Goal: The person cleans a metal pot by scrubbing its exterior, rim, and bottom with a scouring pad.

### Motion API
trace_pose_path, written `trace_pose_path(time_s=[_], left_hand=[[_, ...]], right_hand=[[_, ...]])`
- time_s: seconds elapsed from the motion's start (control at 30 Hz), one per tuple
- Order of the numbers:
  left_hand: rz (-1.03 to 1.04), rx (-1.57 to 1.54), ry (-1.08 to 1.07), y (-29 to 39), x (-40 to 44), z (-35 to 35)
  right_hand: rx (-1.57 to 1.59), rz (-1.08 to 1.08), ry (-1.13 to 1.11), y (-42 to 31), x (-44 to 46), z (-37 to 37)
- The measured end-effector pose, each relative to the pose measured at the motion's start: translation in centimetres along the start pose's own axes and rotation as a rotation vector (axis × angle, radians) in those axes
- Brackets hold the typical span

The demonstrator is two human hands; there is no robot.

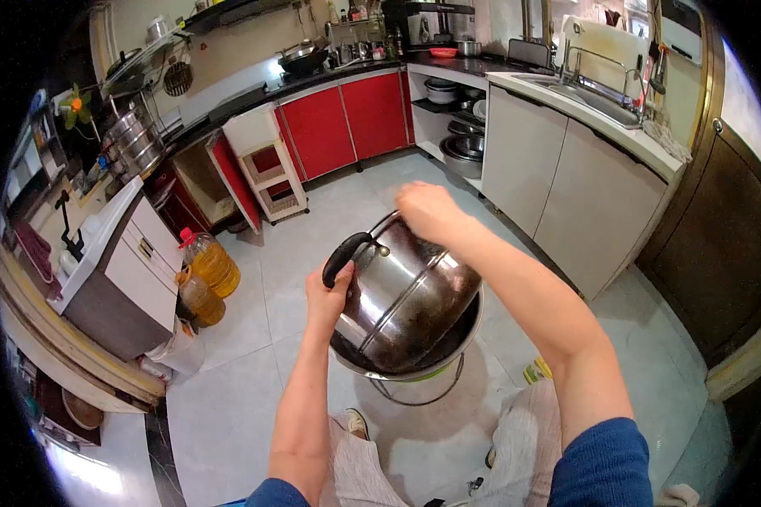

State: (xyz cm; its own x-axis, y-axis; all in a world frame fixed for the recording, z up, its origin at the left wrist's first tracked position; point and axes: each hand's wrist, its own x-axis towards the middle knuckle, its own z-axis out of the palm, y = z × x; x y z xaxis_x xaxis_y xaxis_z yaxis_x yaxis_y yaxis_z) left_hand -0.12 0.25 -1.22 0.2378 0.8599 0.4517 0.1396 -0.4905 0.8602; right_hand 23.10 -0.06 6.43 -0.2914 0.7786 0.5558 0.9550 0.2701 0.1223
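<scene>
A stainless steel pot (pixel 414 291) is tilted on its side over a large metal basin (pixel 479 325), its lower end inside the basin. Dark stains mark its wall. My left hand (pixel 323 291) is closed around the pot's black curved handle (pixel 345 258). At the pot's upper rim, my right hand (pixel 431 211) is curled with its fingers bent toward the mouth. Those fingertips are hidden, so whatever they hold does not show. Beneath the basin, a round wire stand (pixel 418 401) touches the floor between my feet.
Two oil bottles (pixel 210 262) stand on the floor at left, by a white bucket (pixel 182 348). Behind are a white rolling rack (pixel 271 173), red cabinets (pixel 338 127) and shelves of pots. A sink (pixel 596 97) tops the white cabinets at right. A yellow-green container (pixel 536 370) sits near my leg.
</scene>
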Motion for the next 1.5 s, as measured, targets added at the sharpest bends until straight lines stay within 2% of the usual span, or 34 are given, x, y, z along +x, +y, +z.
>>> trace_pose_path(time_s=[0.03,0.1,0.2,0.27,0.33,0.43,0.57,0.67,0.8,0.9,0.97,1.0,1.07,1.23,1.3,1.33,1.4,1.5], left_hand=[[-0.015,-0.015,-0.007,0.2,-0.2,0.0],[-0.011,-0.008,-0.028,0.7,0.0,-0.1],[0.014,-0.033,0.018,0.4,0.2,0.3],[-0.008,-0.021,0.003,-0.4,0.4,0.0],[-0.030,-0.002,-0.018,-0.7,0.4,-0.1],[-0.038,-0.014,0.022,-0.6,0.1,-0.2],[-0.013,-0.045,0.014,0.0,0.2,0.1],[-0.036,-0.085,0.003,-0.4,0.4,0.1],[-0.080,-0.103,0.024,0.7,0.0,0.2],[-0.007,-0.093,0.036,-0.4,0.3,0.2],[-0.030,-0.086,0.012,-0.2,0.0,0.1],[-0.053,-0.076,-0.008,0.0,0.0,0.0],[-0.025,-0.072,0.012,-0.1,0.1,0.1],[-0.004,-0.007,0.025,-0.4,0.1,-0.1],[0.016,-0.022,0.020,-0.3,0.3,0.0],[0.019,-0.026,0.016,-0.1,0.4,0.1],[-0.015,-0.041,-0.007,0.1,0.1,0.0],[-0.019,-0.074,0.011,-0.1,0.2,0.1]], right_hand=[[0.001,-0.007,0.005,0.9,-0.5,0.7],[0.117,0.180,0.109,2.2,-1.2,1.6],[0.185,0.284,0.233,1.6,-1.8,3.1],[0.250,0.262,0.234,-1.1,-1.9,1.2],[0.344,-0.067,0.284,-3.7,-2.1,0.3],[0.358,-0.072,0.373,-2.4,-2.5,0.8],[0.427,-0.047,0.329,-1.7,-3.8,0.3],[0.371,-0.118,0.304,-3.1,-4.0,-0.3],[0.223,-0.074,0.201,-3.4,-3.9,-1.2],[0.170,-0.074,0.237,-3.0,-4.4,-0.7],[0.048,0.097,0.198,-2.5,-4.8,-0.1],[0.046,0.090,0.201,-2.8,-4.6,-0.4],[0.165,-0.056,0.255,-4.0,-4.8,-0.7],[0.133,-0.023,0.196,-4.5,-4.6,-1.1],[-0.110,0.095,0.169,-4.6,-4.5,-0.9],[-0.115,0.098,0.169,-4.6,-4.7,-1.0],[0.168,0.003,0.226,-4.8,-5.1,-1.0],[0.101,0.016,0.246,-4.8,-5.0,-0.8]])
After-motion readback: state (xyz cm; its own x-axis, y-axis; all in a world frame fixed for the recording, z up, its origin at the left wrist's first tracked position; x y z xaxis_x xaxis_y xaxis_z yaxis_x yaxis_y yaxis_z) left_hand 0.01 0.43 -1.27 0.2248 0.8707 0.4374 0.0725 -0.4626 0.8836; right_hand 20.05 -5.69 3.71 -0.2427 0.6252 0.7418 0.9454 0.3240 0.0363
